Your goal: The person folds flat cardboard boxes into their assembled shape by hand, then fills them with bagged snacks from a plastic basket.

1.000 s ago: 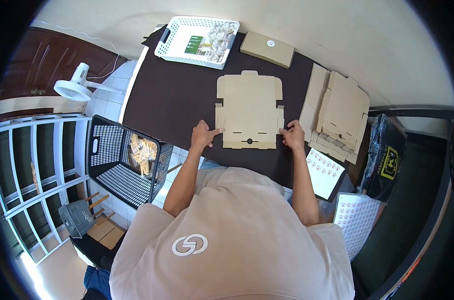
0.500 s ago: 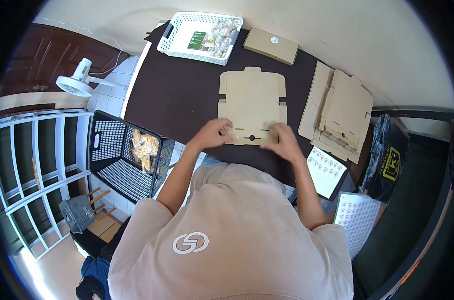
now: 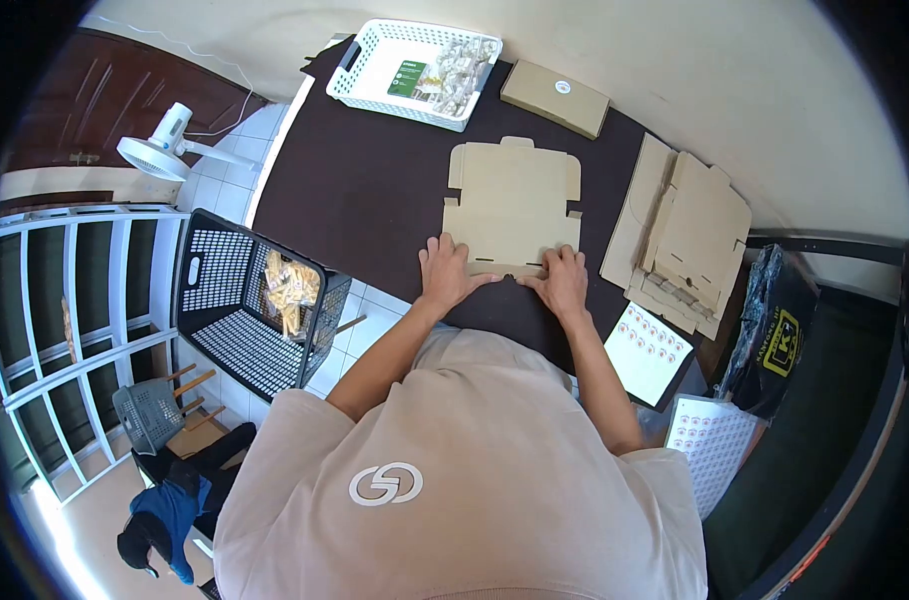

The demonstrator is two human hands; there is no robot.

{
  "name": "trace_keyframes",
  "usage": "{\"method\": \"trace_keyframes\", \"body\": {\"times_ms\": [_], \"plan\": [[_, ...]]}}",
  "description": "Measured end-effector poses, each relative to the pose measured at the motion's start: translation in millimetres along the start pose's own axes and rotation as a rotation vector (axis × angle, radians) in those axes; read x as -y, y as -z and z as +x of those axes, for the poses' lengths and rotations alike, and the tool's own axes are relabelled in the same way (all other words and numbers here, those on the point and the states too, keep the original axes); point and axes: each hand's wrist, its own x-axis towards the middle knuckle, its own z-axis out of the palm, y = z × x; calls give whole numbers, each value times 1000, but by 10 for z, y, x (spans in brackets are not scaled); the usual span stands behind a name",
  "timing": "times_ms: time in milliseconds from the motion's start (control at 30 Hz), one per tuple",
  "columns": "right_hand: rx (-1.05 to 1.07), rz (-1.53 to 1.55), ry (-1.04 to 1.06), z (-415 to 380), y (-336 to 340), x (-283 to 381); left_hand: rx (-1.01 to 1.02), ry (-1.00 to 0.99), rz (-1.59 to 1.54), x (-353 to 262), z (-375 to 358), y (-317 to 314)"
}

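Observation:
A flat, unfolded cardboard box (image 3: 512,200) lies on the dark table with its tabs spread. At its near edge, the front flap is bent upward. My left hand (image 3: 446,274) grips the near left corner, fingers over the side and thumb pressed along the front flap. On the near right corner, my right hand (image 3: 560,284) holds the cardboard the same way, its thumb close to the small notch in the middle of the flap. Both thumbs point toward each other.
A stack of flat cardboard boxes (image 3: 689,230) lies at the right, with a sticker sheet (image 3: 646,345) nearer me. A closed box (image 3: 556,98) and a white basket (image 3: 379,101) stand at the back. Left are a black crate (image 3: 259,345), a fan (image 3: 154,155) and a seated person (image 3: 179,500).
Both hands have closed onto the near corners of the cardboard box, and its front flap now bends upward. The person at lower left has leaned further into view.

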Motion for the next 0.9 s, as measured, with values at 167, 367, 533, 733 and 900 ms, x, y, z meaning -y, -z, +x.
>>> {"method": "trace_keyframes", "body": {"times_ms": [167, 367, 533, 733, 900], "plan": [[41, 17, 10, 89, -19, -120, 19, 172, -31, -67, 16, 6], [85, 189, 3, 135, -3, -497, 98, 246, -48, 166, 75, 151], [184, 209, -19, 135, 76, -640, 155, 250, -90, 355, 84, 187], [-78, 172, 126, -90, 173, -440, 65, 84, -38, 223, 28, 295], [-9, 271, 357, 50, 116, -565, 108, -234, -199, 412, 135, 104]]}}
